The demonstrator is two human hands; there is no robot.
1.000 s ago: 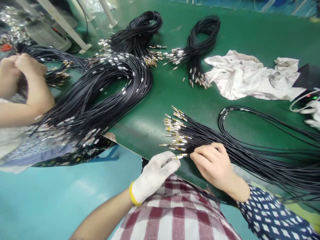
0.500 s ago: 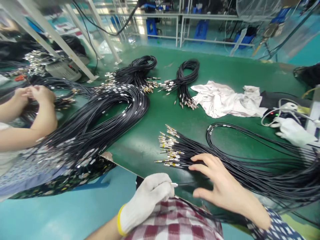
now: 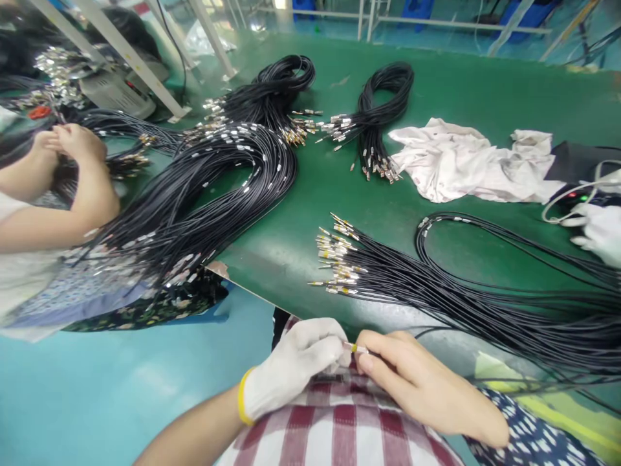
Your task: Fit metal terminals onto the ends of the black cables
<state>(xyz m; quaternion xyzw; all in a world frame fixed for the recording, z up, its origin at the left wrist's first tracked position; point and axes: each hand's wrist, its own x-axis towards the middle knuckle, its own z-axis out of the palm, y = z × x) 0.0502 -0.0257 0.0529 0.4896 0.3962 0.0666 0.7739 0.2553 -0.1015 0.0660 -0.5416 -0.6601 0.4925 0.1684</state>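
In front of my checked apron, my left hand, in a white glove with a yellow cuff, is closed in a pinch. My bare right hand meets it from the right, thumb and fingers pressed together. Between the fingertips shows a cable's connector end, metallic with a yellow band; both hands grip it. The glove hides part of it. Just beyond my hands, a bundle of black cables lies on the green table, its metal tips with yellow marks fanned out to the left.
Looped black cables spread across the left, beside a co-worker's joined hands. Two smaller coils lie behind, one a tied loop. A crumpled white cloth and a white glove are at right. The table edge runs diagonally.
My right hand has moved from beside the cable bundle, fingers spread, to my left hand and closed on the connector end. The view has tilted downward.
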